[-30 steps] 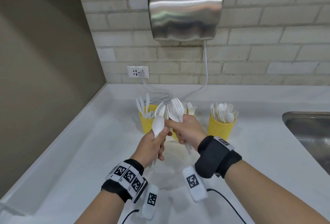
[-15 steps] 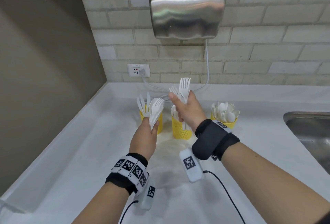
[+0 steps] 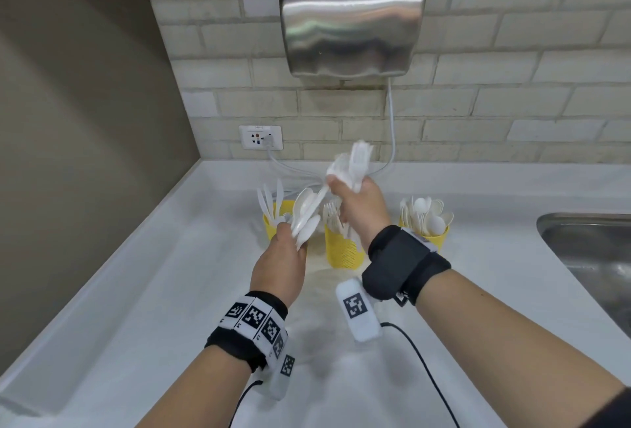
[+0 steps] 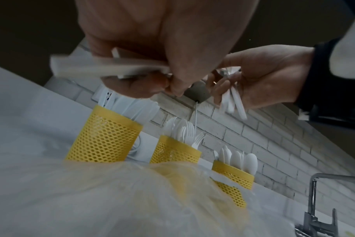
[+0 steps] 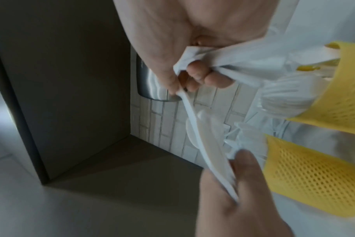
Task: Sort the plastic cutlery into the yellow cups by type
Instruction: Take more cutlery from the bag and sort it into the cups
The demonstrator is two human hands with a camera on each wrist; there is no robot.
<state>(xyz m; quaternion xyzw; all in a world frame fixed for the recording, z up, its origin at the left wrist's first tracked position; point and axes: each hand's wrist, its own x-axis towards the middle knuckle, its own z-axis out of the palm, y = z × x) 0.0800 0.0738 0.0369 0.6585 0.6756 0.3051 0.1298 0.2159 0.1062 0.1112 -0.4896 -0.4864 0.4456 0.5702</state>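
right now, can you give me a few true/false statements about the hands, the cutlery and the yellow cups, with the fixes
1. Three yellow cups stand on the white counter. True: the left cup, middle cup and right cup.
2. The right cup holds forks. False: it holds spoons.
3. The right hand grips a bunch of forks. True.
4. The left hand is empty. False: it holds several pieces of white cutlery, spoons among them.
5. The sink lies left of the cups. False: it lies to their right.
6. A metal hand dryer hangs on the brick wall above the cups. True.
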